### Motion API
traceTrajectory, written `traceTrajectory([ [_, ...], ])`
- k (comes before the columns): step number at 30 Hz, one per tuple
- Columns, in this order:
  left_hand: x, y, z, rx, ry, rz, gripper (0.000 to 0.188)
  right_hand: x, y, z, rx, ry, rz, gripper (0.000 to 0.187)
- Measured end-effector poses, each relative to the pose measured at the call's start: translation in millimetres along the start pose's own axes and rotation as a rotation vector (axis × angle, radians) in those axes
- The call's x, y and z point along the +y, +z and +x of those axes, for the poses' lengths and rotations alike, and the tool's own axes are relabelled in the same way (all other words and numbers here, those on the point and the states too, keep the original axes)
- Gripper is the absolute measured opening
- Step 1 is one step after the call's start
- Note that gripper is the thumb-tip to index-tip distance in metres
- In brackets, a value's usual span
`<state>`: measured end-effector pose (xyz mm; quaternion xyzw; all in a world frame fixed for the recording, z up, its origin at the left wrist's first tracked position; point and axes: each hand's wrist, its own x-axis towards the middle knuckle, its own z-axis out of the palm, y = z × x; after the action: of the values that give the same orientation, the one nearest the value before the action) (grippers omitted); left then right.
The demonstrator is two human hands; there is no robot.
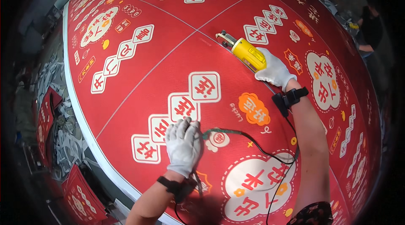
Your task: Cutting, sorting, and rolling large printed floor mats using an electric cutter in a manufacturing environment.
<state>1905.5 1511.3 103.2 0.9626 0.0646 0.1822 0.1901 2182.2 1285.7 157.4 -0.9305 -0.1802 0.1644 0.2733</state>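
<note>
In a white glove, my right hand is wrapped round a yellow hand-held electric cutter. The tool's metal head points up and left, on a line printed across a large red sheet. My left hand, gloved too, lies spread on the same sheet, its fingers over part of the white printed tiles. A dark cord with a green stretch loops across the sheet between my arms, one end beside my left fingers. The cutter's blade is too small to make out.
The sheet's pale edge curves down the left side. Beyond it, white offcuts lie heaped on the floor, and cut red pieces are stacked at the lower left. Another person stands at the far right edge.
</note>
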Motion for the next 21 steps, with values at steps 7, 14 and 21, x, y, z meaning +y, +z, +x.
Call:
traceTrajectory([
  [7,-12.0,-28.2,17.8,-0.428,-0.038,-0.289,0.029,-25.6,9.9,48.2,0.025,0.004,0.037,0.084],
  [14,-139.9,-22.9,137.8,-0.797,-0.010,-0.830,0.040,-77.5,1.8,74.4,-0.053,0.111,-0.100,0.085],
  [21,-199.1,-9.0,253.5,-0.986,-0.394,-1.272,0.036,-100.7,5.3,103.8,-0.061,0.082,-0.140,0.085],
])
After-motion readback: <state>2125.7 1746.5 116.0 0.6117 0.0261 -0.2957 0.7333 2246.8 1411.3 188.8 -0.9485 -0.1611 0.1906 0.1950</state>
